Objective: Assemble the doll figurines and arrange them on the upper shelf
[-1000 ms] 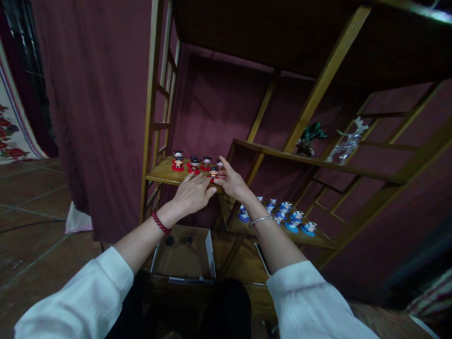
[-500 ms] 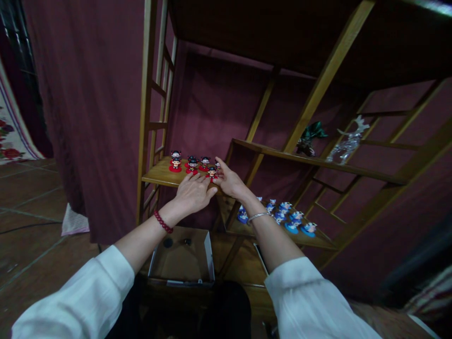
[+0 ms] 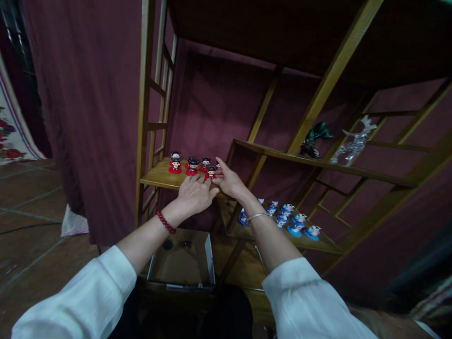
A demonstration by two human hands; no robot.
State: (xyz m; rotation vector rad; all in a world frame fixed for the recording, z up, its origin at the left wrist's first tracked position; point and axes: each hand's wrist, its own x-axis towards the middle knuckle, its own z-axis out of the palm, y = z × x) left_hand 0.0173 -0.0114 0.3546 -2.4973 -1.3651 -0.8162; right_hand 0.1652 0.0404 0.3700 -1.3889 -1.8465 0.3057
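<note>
Several small black-haired figurines on red bases (image 3: 192, 165) stand in two rows on the left wooden shelf (image 3: 158, 177). My left hand (image 3: 195, 194) lies palm down at the shelf's front edge, its fingers stretched toward the front right figurine (image 3: 211, 173). That figurine's base is partly covered by my fingers. My right hand (image 3: 229, 181) is curled around the right end of the rows. Between its thumb and forefinger is the back right figurine (image 3: 218, 166), mostly hidden by the hand.
Blue-and-white figurines (image 3: 296, 225) stand on a lower shelf to the right. Above them, a shelf (image 3: 318, 162) bears a green ornament (image 3: 316, 139) and a clear glass-like ornament (image 3: 355, 141). An open cardboard box (image 3: 176, 268) with small dark items sits below my left arm.
My view has shifted slightly. Both hands stay at the right end of the red-based figurines, with hardly any movement; the figurines stand as before.
</note>
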